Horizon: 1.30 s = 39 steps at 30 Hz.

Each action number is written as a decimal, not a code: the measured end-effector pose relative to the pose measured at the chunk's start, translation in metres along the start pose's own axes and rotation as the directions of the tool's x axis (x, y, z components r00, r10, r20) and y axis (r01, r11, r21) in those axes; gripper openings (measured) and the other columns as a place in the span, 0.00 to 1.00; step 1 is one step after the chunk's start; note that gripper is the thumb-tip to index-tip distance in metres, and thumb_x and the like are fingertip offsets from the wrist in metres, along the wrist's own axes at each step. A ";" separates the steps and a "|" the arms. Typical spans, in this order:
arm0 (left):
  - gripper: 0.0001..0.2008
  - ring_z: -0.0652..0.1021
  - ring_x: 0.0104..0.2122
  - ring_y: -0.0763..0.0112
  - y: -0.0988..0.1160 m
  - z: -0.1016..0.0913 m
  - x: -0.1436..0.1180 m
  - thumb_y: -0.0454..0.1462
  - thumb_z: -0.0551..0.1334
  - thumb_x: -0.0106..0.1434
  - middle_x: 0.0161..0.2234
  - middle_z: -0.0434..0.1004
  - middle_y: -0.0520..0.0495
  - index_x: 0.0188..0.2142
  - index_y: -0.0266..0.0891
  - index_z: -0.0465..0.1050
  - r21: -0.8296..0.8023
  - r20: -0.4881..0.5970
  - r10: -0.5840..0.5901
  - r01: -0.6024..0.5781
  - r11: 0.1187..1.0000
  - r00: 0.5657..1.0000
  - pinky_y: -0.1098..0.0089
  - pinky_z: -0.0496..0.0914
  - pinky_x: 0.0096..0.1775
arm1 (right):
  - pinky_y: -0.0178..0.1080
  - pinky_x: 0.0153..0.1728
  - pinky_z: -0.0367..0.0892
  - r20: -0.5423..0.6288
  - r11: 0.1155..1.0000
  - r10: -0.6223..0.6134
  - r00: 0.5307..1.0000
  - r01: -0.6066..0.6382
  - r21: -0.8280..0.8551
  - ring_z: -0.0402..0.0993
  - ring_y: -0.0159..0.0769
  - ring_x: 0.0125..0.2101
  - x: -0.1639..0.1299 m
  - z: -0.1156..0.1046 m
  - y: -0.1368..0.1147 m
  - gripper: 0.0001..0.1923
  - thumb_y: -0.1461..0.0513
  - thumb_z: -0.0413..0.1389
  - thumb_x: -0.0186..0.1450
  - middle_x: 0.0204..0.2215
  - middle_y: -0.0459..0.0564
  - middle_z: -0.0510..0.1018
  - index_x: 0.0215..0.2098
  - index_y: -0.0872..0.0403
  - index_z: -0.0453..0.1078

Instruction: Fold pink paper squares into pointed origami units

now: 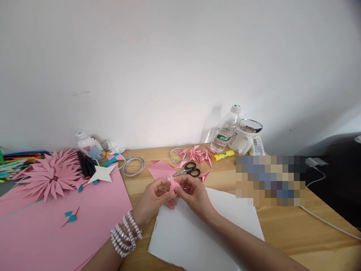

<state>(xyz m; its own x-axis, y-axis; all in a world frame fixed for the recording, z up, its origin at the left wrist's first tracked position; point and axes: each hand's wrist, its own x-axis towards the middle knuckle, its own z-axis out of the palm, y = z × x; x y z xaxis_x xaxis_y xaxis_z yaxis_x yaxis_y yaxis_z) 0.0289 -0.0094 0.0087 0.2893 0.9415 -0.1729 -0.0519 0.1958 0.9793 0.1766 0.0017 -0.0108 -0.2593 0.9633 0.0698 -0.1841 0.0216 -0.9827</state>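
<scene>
Between my two hands is a small piece of folded pink paper (174, 185), held up over the far edge of a white board (194, 233). The fingers of my left hand (159, 192) pinch it from the left; beaded strands circle that wrist. From the other side my right hand (194, 194) grips it with thumb and fingers. Just beyond the hands lie black-handled scissors (191, 170) and a sheet of pink paper (159, 169). Several folded pink paper pieces (197, 155) are grouped behind the scissors, beside a yellow glue stick (223, 156).
A large pink paper flower (55, 175) and a white paper star (103, 174) rest on pink sheets (107, 218) at left. A coiled cable (134, 166) lies near the wall. A water bottle (225, 130) and white mug (244, 139) stand at back right.
</scene>
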 end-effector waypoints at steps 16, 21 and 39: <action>0.10 0.75 0.23 0.70 0.004 0.001 -0.002 0.39 0.64 0.51 0.22 0.75 0.47 0.29 0.33 0.74 -0.017 -0.140 0.033 -0.035 0.999 0.990 0.69 0.72 0.27 | 0.36 0.29 0.67 -0.063 0.985 -0.064 0.996 0.053 -0.165 0.69 0.32 0.28 0.003 -0.004 0.004 0.05 0.61 0.56 0.54 0.25 0.46 0.71 0.25 0.55 0.66; 0.08 0.77 0.26 0.67 0.002 0.003 -0.002 0.35 0.68 0.44 0.27 0.76 0.48 0.26 0.34 0.75 0.013 -0.252 0.067 -0.066 0.998 0.965 0.66 0.72 0.32 | 0.36 0.31 0.68 -0.080 0.977 -0.124 0.989 0.107 -0.183 0.69 0.32 0.29 0.004 -0.006 0.008 0.03 0.63 0.56 0.53 0.29 0.48 0.71 0.27 0.54 0.68; 0.06 0.78 0.33 0.65 -0.002 0.009 -0.005 0.35 0.65 0.49 0.31 0.77 0.46 0.28 0.36 0.72 0.161 -0.270 0.197 -0.158 0.974 0.943 0.68 0.72 0.37 | 0.41 0.38 0.70 -0.050 0.975 -0.115 0.992 0.103 -0.199 0.74 0.39 0.36 -0.001 -0.002 -0.006 0.11 0.59 0.58 0.54 0.35 0.52 0.77 0.35 0.54 0.73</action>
<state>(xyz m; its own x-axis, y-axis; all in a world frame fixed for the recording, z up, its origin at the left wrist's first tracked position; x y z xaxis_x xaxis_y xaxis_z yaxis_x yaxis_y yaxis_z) 0.0366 -0.0168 0.0087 0.0046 1.0000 0.0015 0.0574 -0.0017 0.9984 0.1799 0.0015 -0.0057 -0.1886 0.9666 0.1736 -0.0173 0.1735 -0.9847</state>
